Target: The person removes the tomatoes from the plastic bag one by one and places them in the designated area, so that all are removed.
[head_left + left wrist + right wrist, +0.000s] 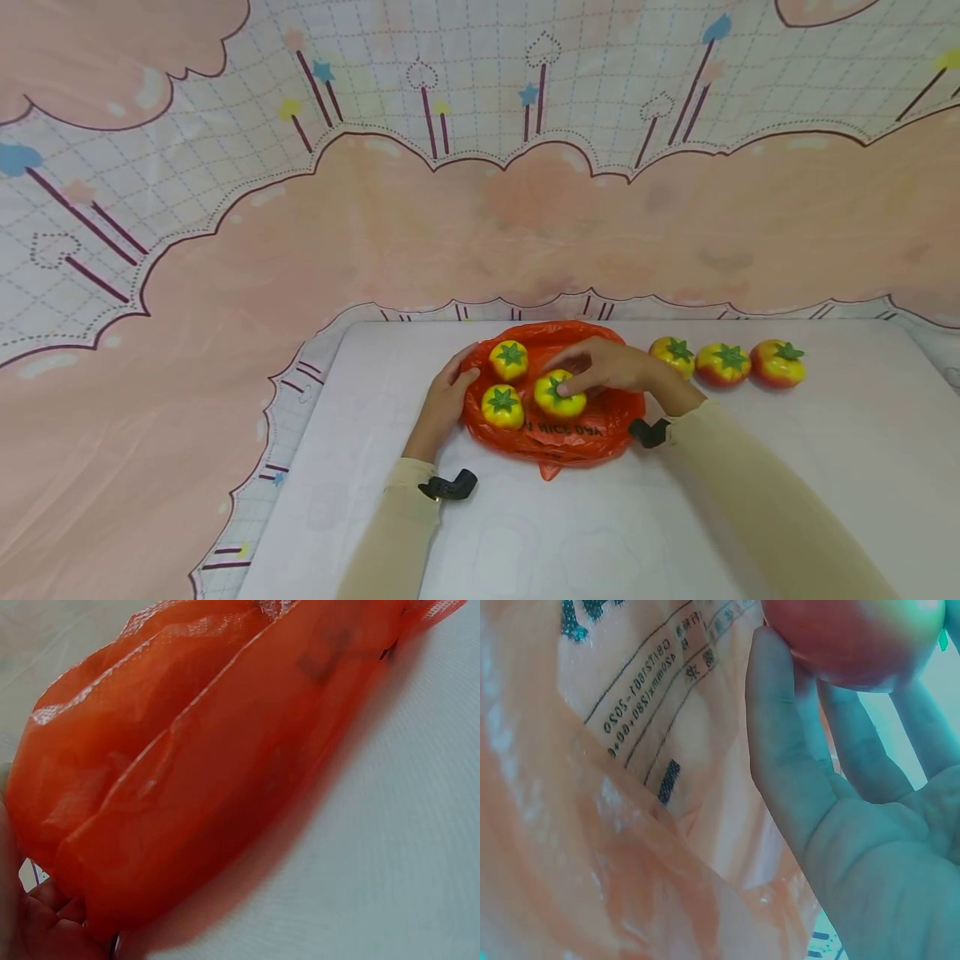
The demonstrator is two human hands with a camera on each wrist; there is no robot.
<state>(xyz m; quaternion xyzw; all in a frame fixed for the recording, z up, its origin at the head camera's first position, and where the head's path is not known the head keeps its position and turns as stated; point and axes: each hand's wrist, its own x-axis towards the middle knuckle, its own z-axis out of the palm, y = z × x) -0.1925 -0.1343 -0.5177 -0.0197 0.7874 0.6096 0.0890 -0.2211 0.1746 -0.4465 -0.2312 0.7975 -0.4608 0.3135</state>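
An orange-red plastic bag [577,446] lies spread open on the table, dark lettering on its inner face. At its left rim my left hand [444,400] grips the plastic; in the left wrist view the fingers [56,919] show behind the film. My right hand [603,367] holds a yellow-and-red tomato [562,404] with a green leafy top over the bag's middle. In the right wrist view the fingers reach around the tomato's red underside [855,645]. Two more tomatoes, one upper [509,360] and one lower [502,407], sit in the bag's left part.
Right of the bag, three similar tomatoes stand in a row: a near one [672,354] partly behind the right wrist, a middle one [723,365] and a far one [777,363]. The white table [540,542] ends at a patterned cloth backdrop [480,233].
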